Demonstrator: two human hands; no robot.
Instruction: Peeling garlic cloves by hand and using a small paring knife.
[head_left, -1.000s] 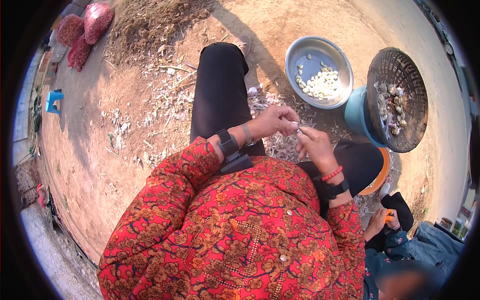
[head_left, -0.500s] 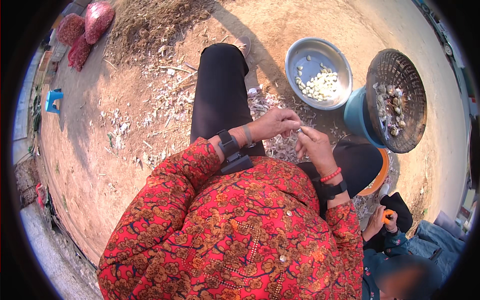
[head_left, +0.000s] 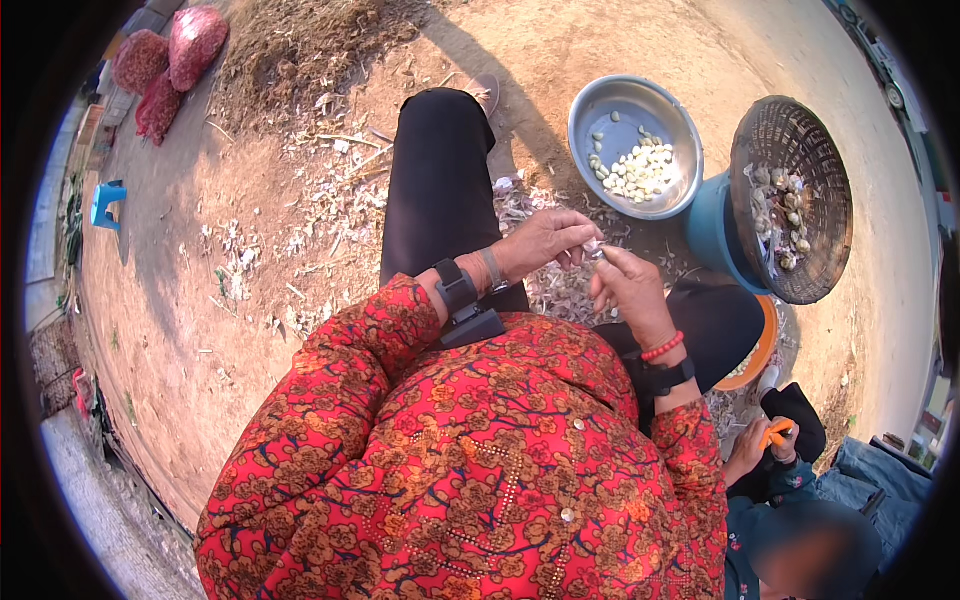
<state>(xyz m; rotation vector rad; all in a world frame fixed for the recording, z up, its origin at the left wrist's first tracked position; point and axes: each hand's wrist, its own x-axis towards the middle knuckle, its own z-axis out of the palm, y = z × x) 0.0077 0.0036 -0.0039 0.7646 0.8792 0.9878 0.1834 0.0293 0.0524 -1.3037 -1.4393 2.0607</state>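
My left hand (head_left: 548,243) is closed in a pinch over my lap, with a pale pinkish-white garlic clove (head_left: 592,246) at its fingertips. Right beside it, my right hand (head_left: 634,290) is closed too, thumb and forefinger on a small shiny metal-looking tool (head_left: 598,254) that meets the clove. The tool's exact kind is too small to tell. Beyond the hands stands a metal basin (head_left: 622,92) holding a heap of peeled garlic cloves (head_left: 640,172). To its right a dark woven basket (head_left: 785,130) sits tilted, with garlic bulbs (head_left: 790,215) inside.
A blue bucket (head_left: 712,225) stands under the basket, and an orange tub (head_left: 760,352) is by my right knee. Garlic skins (head_left: 570,295) litter the ground. Lower right, another person's hands (head_left: 748,452) hold something orange. Far left are a blue stool (head_left: 107,204) and red mesh sacks (head_left: 197,45).
My left fingers have shifted slightly, and the clove now shows between both hands. The other person's orange thing has changed its angle.
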